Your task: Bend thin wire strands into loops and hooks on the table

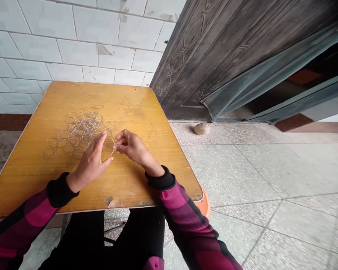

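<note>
Wood table (141,112): by wht-tiled wall (95,28)
Wire-ring pile (83,129): on top, just past your L hand (88,161)
R hand (131,146): you're pinching 1 wire ring (112,152)
L hand: fingers & thumb apart, beside ring

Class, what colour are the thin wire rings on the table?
The thin round wire rings are silvery, shown in the head view.

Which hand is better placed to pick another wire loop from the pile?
Probably the left hand: it looks open, right beside the wire pile, while the right hand is farther off, its fingertips pinching a curved wire.
</note>
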The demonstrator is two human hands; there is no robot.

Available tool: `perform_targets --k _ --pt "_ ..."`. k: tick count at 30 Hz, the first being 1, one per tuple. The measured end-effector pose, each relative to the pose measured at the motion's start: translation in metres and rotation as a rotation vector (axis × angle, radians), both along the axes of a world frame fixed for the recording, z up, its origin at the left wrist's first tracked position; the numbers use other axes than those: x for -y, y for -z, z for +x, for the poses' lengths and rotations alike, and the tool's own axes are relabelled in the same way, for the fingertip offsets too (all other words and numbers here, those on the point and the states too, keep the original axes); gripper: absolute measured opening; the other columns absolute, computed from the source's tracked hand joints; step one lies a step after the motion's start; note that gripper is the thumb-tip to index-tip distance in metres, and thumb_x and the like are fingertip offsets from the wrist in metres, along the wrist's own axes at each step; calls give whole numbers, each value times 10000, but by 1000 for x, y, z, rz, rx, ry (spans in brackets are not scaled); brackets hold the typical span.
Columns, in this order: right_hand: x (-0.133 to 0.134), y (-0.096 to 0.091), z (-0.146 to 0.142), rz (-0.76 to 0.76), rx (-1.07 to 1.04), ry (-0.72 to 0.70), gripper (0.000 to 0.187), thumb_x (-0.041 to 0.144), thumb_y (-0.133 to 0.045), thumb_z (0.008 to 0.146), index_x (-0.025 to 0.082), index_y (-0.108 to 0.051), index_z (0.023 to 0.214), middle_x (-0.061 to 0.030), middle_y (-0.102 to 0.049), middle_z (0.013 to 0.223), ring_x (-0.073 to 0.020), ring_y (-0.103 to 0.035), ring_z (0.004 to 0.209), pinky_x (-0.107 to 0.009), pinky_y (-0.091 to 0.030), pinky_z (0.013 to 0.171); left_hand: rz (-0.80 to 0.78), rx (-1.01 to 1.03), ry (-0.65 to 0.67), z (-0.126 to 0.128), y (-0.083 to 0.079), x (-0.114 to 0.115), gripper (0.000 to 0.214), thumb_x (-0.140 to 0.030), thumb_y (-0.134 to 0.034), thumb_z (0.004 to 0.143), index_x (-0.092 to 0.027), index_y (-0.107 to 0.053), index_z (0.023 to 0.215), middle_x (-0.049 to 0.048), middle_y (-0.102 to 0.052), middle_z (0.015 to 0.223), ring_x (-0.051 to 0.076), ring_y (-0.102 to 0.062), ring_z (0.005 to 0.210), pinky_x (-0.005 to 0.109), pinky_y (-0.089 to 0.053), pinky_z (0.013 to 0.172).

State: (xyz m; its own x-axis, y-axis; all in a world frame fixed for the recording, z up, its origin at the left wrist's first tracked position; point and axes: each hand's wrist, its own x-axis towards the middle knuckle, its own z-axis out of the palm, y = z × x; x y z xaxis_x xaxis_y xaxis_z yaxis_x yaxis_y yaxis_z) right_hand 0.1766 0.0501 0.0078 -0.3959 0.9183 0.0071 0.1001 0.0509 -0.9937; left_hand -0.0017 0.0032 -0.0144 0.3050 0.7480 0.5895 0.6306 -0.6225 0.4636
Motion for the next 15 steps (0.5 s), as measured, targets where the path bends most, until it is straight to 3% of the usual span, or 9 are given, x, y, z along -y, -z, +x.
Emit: perform_targets --k 4,7,10,15 --pt "-7 -6 13 2 55 -9 288 200 -691 684 187 -477 876 47 -591 631 -84 -533 545 -243 -424 556 -171 138 4 2 8 3 753 -181 -682 787 -159 -296 1433 209 -576 1321 260 -653 1102 473 -501 987" --pt "-13 -8 22 18 59 40 293 195 -689 677 185 -479 880 48 -595 627 -82 -524 535 -236 -416 538 -407 234 54 3 10 6 455 -237 -599 857 -149 -479 1287 130 -722 1061 190 -726 812 353 -575 779" --pt "-17 -9 32 25 67 44 304 184 -689 675 186 -477 893 53 -599 618 -81 -519 525 -230 -410 531 -587 202 125 5 6 10 192 -260 -548 889 -152 -644 1015 49 -744 804 150 -705 654 262 -535 642" --pt "-22 -14 48 21 115 -14 312 157 -693 684 186 -485 914 49 -609 625 -91 -533 535 -239 -418 544 -603 24 230 8 -4 14 158 -208 -547 867 -173 -685 800 -19 -675 603 112 -633 573 219 -449 590"
